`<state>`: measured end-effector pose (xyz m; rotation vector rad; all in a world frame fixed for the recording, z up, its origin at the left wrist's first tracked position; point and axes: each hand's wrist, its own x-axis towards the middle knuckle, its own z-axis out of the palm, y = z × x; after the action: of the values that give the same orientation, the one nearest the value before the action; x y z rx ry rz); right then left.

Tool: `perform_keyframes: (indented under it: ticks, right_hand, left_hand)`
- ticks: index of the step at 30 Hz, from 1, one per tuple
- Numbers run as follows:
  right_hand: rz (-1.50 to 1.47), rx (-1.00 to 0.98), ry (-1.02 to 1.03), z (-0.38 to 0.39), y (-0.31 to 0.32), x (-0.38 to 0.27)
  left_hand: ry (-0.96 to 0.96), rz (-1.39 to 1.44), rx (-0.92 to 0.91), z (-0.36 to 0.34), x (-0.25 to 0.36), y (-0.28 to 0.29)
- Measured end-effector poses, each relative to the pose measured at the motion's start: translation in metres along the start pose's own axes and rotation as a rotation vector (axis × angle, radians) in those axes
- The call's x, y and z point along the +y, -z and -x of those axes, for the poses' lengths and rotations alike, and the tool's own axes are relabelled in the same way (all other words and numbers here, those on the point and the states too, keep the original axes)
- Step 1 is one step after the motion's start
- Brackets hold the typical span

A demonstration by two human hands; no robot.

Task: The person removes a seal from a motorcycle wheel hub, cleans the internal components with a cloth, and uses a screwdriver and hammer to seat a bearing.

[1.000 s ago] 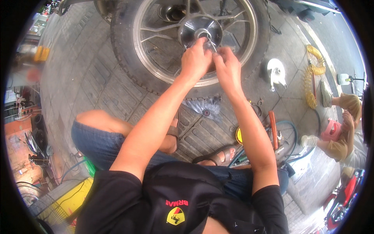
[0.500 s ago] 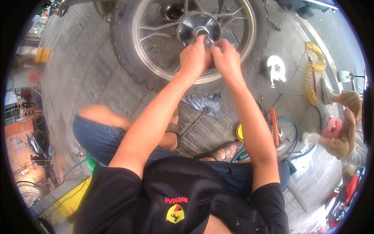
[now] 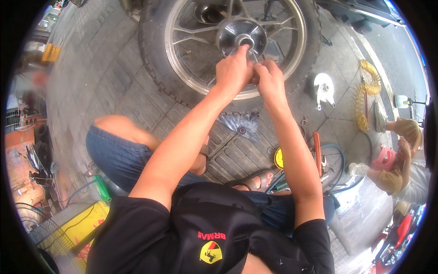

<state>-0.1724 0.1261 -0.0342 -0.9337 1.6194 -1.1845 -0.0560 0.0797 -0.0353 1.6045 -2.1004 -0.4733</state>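
Paving (image 3: 114, 68), hands (image 3: 233, 74) (image 3: 272, 83) (close together)

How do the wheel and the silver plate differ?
The wheel is far larger than the silver plate. The wheel has a black tyre; the silver plate has none. The left hand and right hand are at the wheel; the silver plate lies untouched. Both show silvery metal.

Looks like glossy metal on the hub (image 3: 234, 34), duller metal along the rim (image 3: 169, 39). Shows matt rubber on the tyre (image 3: 154, 48), a rough, ridged finish on the paving (image 3: 232, 160).
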Motion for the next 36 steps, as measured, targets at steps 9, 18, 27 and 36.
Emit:
perform_keyframes:
  ticks: [9,18,27,36]
  right_hand:
    - [-0.306,-0.011,-0.195,0.009,-0.010,-0.024]
    - [-0.322,-0.015,-0.282,0.017,-0.013,-0.033]
    - [-0.441,-0.008,-0.414,0.014,-0.017,-0.035]
    - [-0.121,-0.025,-0.102,0.027,0.010,-0.034]
  left_hand:
    - [0.023,-0.094,-0.097,-0.003,0.002,0.015]
    - [-0.455,-0.346,-0.353,-0.041,-0.023,0.055]
    - [-0.724,-0.457,-0.575,-0.072,-0.024,0.081]
    - [-0.519,0.208,-0.139,-0.074,-0.065,0.137]
